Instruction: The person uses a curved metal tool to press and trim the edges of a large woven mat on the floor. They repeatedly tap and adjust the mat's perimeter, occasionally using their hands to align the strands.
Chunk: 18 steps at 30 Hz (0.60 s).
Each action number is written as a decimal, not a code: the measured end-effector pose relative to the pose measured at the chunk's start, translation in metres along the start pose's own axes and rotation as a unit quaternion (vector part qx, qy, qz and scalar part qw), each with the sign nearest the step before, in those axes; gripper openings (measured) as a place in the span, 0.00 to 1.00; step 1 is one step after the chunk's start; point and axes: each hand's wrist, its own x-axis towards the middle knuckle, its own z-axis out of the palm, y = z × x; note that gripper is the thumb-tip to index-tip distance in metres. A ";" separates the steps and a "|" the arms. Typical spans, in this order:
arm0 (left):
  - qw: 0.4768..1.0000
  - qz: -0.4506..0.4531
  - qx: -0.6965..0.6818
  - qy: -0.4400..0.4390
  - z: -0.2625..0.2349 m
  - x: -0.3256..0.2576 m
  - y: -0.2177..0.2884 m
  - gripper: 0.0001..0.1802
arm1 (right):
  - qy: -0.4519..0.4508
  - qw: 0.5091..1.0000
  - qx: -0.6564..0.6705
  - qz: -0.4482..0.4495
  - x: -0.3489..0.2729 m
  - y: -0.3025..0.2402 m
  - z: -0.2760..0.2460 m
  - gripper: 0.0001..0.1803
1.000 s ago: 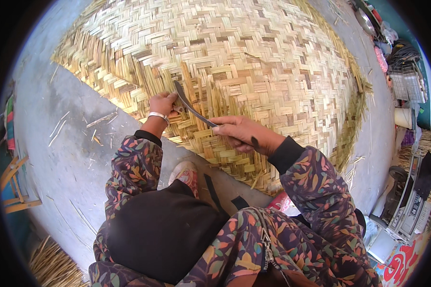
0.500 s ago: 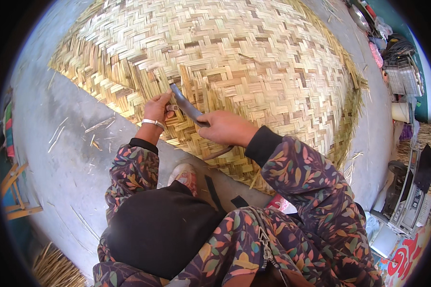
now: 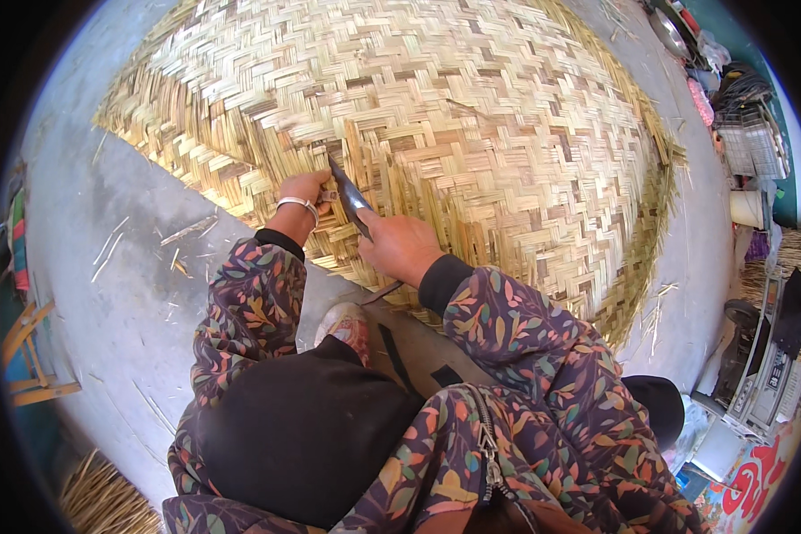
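Note:
A large mat [image 3: 525,133] woven from flat straw-coloured strips lies on the floor before me. My right hand [image 3: 405,249] is closed around a curved, dark metal blade [image 3: 351,192], its tip pointing away over the mat. A thin brown curved end of this tool shows below the hand, near the mat's front edge. My left hand [image 3: 305,189], with a pale bracelet at the wrist, is closed just left of the blade, against the mat's folded edge strips. What its fingers pinch is hidden.
My shoe [image 3: 343,327] stands by the mat's near edge. Loose straw bits [image 3: 187,230] lie on the grey floor at left. A wooden frame [image 3: 31,356] stands at far left, a straw bundle [image 3: 111,498] at lower left. Wire racks [image 3: 752,142] and a pale bucket [image 3: 747,208] line the right.
My left hand has drawn back slightly toward me and right, away from the blade's tip. My right hand has shifted a little left, and the blade is turned more edge-on.

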 end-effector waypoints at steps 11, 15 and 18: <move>0.798 0.291 0.514 0.116 -0.011 -0.033 -0.007 0.25 | -0.018 0.997 -0.060 -0.041 -0.024 0.010 -0.020 0.14; 0.753 0.309 0.557 0.165 -0.005 -0.025 -0.013 0.26 | -0.091 0.992 -0.088 -0.029 -0.071 0.031 -0.055 0.23; 0.758 0.302 0.552 0.171 -0.006 -0.015 -0.010 0.28 | -0.109 0.993 -0.015 -0.044 -0.090 0.051 -0.077 0.27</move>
